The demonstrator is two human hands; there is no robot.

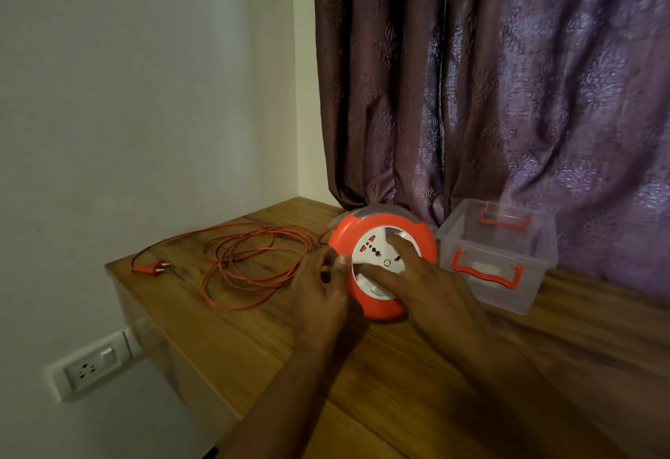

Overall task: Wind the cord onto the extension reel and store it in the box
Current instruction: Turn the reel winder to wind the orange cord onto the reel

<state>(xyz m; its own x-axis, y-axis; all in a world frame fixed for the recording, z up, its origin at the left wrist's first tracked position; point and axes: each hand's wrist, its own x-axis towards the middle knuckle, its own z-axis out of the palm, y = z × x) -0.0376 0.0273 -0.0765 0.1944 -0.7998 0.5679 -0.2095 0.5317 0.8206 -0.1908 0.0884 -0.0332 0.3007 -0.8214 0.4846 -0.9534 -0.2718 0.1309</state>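
A round orange-and-white plastic extension reel (382,263) sits tilted near the wooden table's (380,379) back edge, beside a clear plastic box (498,254). The left hand (319,288) grips its rim; the right hand's (424,286) straight fingers press its face. Loose orange cord (250,266) sprawls toward the left edge.

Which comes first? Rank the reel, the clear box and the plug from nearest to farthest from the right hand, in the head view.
1. Reel: under the right hand, touching it.
2. Clear box: just right of the reel.
3. Plug: far left, near the table edge.
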